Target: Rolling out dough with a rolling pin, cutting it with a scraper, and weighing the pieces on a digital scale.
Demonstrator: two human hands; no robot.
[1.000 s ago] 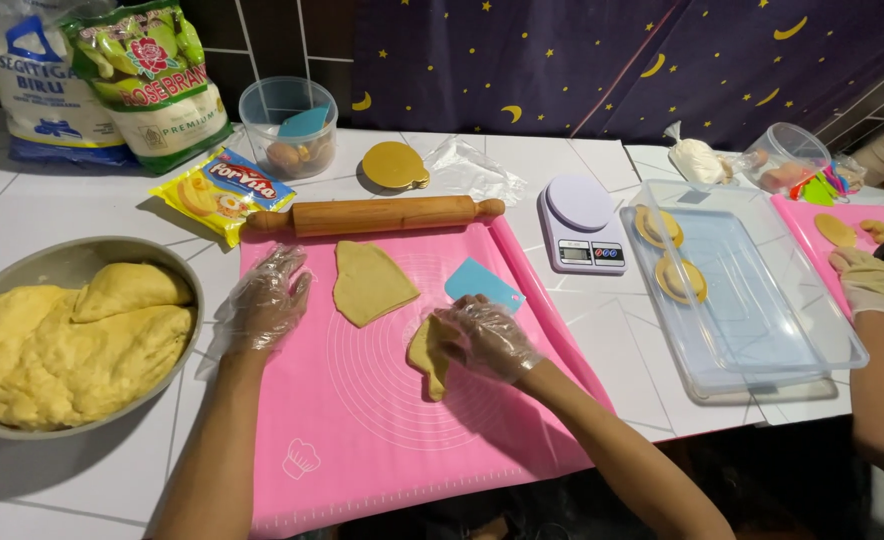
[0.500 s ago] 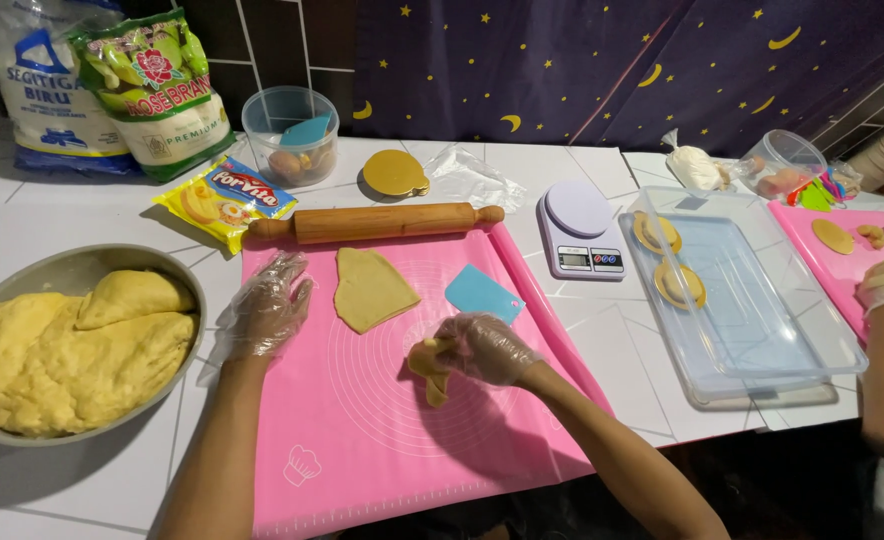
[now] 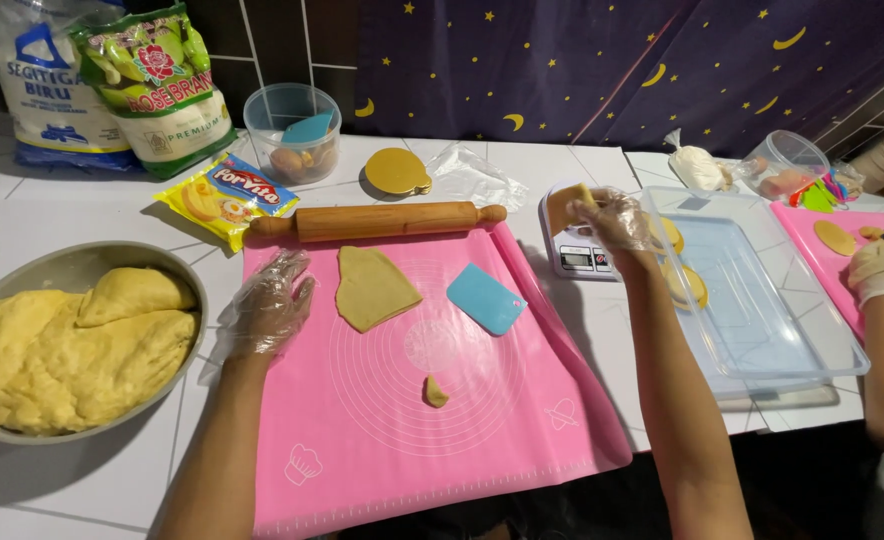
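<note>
My right hand (image 3: 612, 218), in a thin plastic glove, holds a piece of yellow dough (image 3: 565, 203) above the small white kitchen scale (image 3: 580, 252). Resting flat on the left edge of the pink silicone mat (image 3: 362, 440) is my left hand (image 3: 265, 310), also gloved, with fingers apart and nothing in it. Beside it lies a flat rolled dough sheet (image 3: 372, 287). A small dough scrap (image 3: 435, 391) sits mid-mat. A blue plastic scraper (image 3: 486, 298) lies to the right of the sheet. The wooden rolling pin (image 3: 377, 220) lies along the mat's far edge.
A metal bowl (image 3: 62, 272) of yellow dough sits left. Flour bags (image 3: 152, 85), a yellow packet (image 3: 225, 195), a clear tub (image 3: 292, 130) and a gold lid (image 3: 396, 171) stand behind. A clear tray (image 3: 762, 310) with dough rounds lies right; another person's gloved hand (image 3: 880, 270) works on a second pink mat (image 3: 852, 232).
My right hand lifted a dough piece off the mat and carried it right, over the scale. A small scrap stays on the mat. My left hand stayed put.
</note>
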